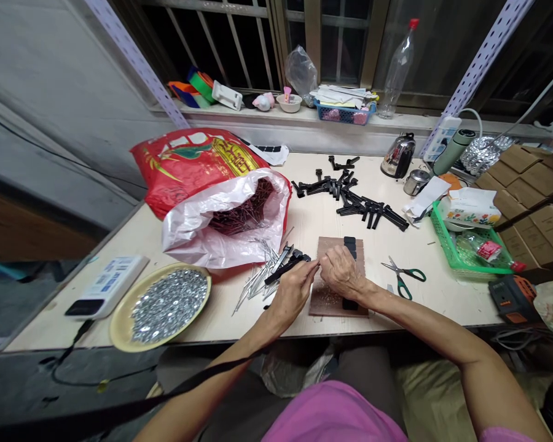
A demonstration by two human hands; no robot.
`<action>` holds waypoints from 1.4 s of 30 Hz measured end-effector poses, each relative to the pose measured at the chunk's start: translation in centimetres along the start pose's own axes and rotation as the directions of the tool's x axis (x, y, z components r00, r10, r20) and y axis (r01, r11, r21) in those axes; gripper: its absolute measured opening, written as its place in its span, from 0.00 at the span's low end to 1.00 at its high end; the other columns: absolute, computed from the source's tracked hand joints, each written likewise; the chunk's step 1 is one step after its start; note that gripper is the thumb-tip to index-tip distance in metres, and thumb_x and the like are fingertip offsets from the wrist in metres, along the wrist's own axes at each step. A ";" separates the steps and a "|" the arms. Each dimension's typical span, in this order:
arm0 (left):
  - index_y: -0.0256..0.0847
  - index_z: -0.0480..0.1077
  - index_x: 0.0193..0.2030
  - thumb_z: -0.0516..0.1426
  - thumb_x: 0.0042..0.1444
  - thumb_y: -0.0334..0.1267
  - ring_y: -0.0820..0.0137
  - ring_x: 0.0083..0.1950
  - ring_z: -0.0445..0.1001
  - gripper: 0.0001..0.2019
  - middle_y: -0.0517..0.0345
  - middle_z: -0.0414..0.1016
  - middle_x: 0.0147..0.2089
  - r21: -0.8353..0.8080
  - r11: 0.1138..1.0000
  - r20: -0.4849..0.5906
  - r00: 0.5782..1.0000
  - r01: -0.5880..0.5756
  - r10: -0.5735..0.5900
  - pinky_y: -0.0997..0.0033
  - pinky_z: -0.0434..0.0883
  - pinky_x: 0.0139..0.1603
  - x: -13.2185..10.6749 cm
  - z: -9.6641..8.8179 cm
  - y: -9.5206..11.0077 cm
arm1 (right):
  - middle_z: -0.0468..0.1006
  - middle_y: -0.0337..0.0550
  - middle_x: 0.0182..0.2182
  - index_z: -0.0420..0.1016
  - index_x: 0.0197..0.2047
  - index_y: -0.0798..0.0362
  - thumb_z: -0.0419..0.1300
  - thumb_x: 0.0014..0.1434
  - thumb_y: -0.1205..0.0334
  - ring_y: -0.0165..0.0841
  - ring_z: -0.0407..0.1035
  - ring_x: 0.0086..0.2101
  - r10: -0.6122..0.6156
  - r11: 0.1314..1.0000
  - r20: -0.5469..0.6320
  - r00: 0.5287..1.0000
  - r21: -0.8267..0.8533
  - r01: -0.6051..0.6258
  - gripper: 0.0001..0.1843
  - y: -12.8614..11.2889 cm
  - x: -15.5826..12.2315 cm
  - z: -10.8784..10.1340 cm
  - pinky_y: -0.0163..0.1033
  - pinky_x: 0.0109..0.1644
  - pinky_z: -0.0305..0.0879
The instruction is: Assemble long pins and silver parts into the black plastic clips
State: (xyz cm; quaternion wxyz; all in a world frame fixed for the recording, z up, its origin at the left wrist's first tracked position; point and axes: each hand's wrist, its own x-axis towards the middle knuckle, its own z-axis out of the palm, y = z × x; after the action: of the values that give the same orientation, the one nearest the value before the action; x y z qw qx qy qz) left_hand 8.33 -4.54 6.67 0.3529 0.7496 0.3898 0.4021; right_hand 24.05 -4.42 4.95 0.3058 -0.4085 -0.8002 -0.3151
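My left hand (294,293) and my right hand (341,270) meet fingertip to fingertip over the left side of a brown board (336,307). Both are closed in a pinch; whatever lies between the fingers is too small or hidden to name. Flat black pieces (349,243) run in a column on the board, partly covered by my right hand. Beside my left hand are several black strap-like parts (286,267) on a heap of thin metal rods (254,283). Green-handled scissors (403,273) lie open to the right of the board.
A red bag (184,166) of dark rods lies open at left, near a yellow bowl (120,328) of shiny metal discs (170,307) and a white power bank (113,287). More black parts (350,196) are scattered behind the board. A green basket (447,252) and kettle (397,156) stand right.
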 end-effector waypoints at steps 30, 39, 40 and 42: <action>0.37 0.67 0.31 0.68 0.38 0.52 0.86 0.13 0.44 0.23 0.72 0.60 0.15 -0.651 0.344 0.547 0.732 0.677 -0.405 0.84 0.42 0.14 1.4 -0.5 -0.3 | 0.77 0.45 0.34 0.73 0.42 0.56 0.49 0.66 0.66 0.30 0.72 0.36 0.390 0.667 0.279 0.878 0.572 -0.478 0.11 0.4 0.1 -5.0 0.35 0.39 0.71; 0.38 0.71 0.28 0.67 0.41 0.54 0.75 0.26 0.68 0.20 0.62 0.70 0.21 -0.696 0.526 0.394 0.873 0.488 -0.289 0.74 0.65 0.30 0.5 -0.1 -1.3 | 0.77 0.46 0.35 0.73 0.45 0.55 0.48 0.67 0.66 0.30 0.72 0.37 0.340 0.747 0.178 0.924 0.546 -0.380 0.13 -0.6 0.4 -4.7 0.37 0.40 0.72; 0.38 0.72 0.28 0.66 0.42 0.54 0.74 0.27 0.69 0.19 0.61 0.71 0.22 -0.698 0.540 0.384 0.883 0.470 -0.272 0.73 0.66 0.33 0.5 -0.1 -1.4 | 0.77 0.46 0.34 0.72 0.44 0.55 0.48 0.66 0.67 0.30 0.72 0.36 0.338 0.747 0.161 0.927 0.553 -0.369 0.12 -0.7 0.4 -4.7 0.37 0.40 0.72; 0.39 0.73 0.26 0.67 0.42 0.53 0.72 0.32 0.72 0.18 0.59 0.73 0.26 -0.707 0.560 0.355 0.902 0.432 -0.246 0.70 0.68 0.38 0.5 -0.2 -1.3 | 0.77 0.45 0.33 0.72 0.43 0.55 0.49 0.66 0.67 0.31 0.72 0.36 0.354 0.738 0.141 0.925 0.565 -0.369 0.11 -0.9 0.3 -4.6 0.37 0.40 0.71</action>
State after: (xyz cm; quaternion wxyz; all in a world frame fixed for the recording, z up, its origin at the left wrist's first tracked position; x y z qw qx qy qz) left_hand 7.98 -3.51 5.84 0.7497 0.4744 0.2763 0.3695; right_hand 24.18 -8.21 7.77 0.4614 -0.4462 -0.7667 0.0149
